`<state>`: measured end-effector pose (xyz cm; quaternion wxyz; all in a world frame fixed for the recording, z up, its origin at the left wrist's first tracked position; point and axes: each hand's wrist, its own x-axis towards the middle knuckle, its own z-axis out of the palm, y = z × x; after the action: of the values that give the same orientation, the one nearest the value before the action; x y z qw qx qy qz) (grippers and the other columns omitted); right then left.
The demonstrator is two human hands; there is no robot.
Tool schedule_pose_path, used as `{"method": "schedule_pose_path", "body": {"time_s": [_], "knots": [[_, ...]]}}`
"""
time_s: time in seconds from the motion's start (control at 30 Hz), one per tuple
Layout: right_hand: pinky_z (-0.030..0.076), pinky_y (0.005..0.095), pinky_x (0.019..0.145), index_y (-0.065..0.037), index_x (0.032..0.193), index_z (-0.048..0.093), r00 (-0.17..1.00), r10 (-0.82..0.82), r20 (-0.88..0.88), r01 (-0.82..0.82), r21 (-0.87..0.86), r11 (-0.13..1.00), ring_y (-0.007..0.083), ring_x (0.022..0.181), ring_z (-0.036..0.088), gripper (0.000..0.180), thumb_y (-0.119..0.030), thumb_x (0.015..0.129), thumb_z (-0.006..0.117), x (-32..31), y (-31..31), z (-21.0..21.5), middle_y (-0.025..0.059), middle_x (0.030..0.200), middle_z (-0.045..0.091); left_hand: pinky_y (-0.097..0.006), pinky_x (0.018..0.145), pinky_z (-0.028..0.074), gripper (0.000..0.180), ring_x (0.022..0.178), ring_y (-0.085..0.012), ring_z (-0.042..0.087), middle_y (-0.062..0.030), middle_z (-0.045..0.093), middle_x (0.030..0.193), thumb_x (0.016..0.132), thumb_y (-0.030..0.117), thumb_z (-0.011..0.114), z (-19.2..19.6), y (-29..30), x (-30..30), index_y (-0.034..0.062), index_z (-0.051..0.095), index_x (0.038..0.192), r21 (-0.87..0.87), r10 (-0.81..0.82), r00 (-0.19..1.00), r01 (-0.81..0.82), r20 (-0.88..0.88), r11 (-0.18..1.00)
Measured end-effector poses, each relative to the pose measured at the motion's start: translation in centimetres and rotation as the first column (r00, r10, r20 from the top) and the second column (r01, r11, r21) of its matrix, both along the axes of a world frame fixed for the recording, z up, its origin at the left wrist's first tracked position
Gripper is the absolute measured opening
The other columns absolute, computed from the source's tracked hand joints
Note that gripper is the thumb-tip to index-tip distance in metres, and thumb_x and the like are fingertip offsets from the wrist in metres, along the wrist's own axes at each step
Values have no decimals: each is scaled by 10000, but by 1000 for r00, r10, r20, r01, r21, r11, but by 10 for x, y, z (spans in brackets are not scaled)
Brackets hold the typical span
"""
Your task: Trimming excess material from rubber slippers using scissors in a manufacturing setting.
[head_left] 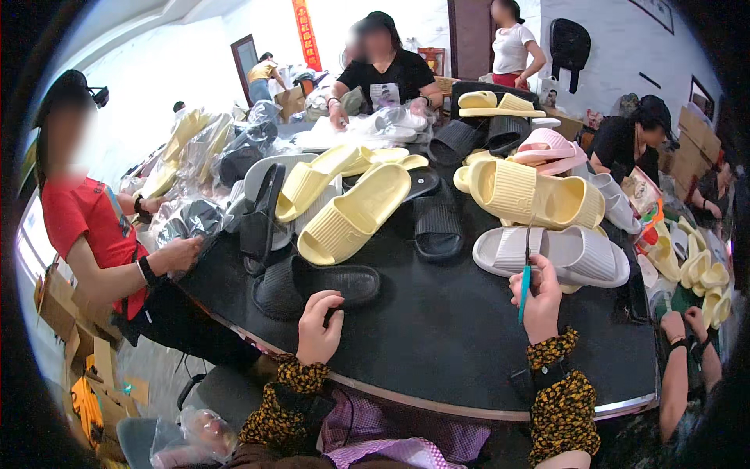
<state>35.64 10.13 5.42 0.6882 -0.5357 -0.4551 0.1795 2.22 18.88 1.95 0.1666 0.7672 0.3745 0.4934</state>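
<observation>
My left hand (319, 328) is loosely curled at the near edge of a black slide sandal (344, 285), its thumb apart from the index finger. Nothing shows in its grasp. My right hand (541, 306) is closed around a slim teal-handled tool (524, 293); its thin dark tip points away from me, in front of a pale grey slide sandal (590, 254). Whether the tip touches the sandal, I cannot tell. Just beyond that lies a cream-yellow slide sandal (500, 191). Another yellow sandal (359, 215) rests beyond the black one.
The black tabletop (437, 336) carries more sandals, including pink ones (547, 148) and a black one (437, 223). Plastic-wrapped pairs (187, 148) are piled far left. A person in red (101, 234) stands left; another (387, 74) works opposite. A person's hands (683, 324) are at the right edge.
</observation>
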Motion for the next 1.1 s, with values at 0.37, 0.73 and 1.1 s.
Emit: {"method": "schedule_pose_path", "body": {"time_s": [0.37, 0.73, 1.1], "knots": [[413, 201, 524, 9, 1146, 449, 999, 40, 37, -40, -17, 999, 55, 596, 509, 370, -5, 806, 595, -4, -5, 7, 40, 742, 588, -376, 830, 432, 162, 941, -303, 552, -129, 587, 1007, 713, -21, 613, -4, 4, 5, 20, 610, 870, 186, 53, 975, -12, -218, 983], [440, 194, 508, 20, 1171, 406, 991, 53, 121, -45, -70, 997, 69, 612, 523, 384, -29, 832, 581, -3, -8, 2, 30, 743, 545, -377, 831, 429, 138, 935, -294, 552, -128, 590, 998, 718, -25, 616, -3, 2, 3, 22, 615, 849, 158, 28, 976, 6, -215, 987], [425, 196, 528, 7, 1163, 438, 998, 62, -28, -64, -99, 993, 60, 605, 513, 403, 9, 794, 598, -1, -6, 4, 50, 770, 587, -361, 810, 432, 130, 928, -282, 561, -113, 598, 994, 721, -21, 630, 1, 3, 2, 28, 622, 841, 151, 7, 980, 24, -201, 988]]}}
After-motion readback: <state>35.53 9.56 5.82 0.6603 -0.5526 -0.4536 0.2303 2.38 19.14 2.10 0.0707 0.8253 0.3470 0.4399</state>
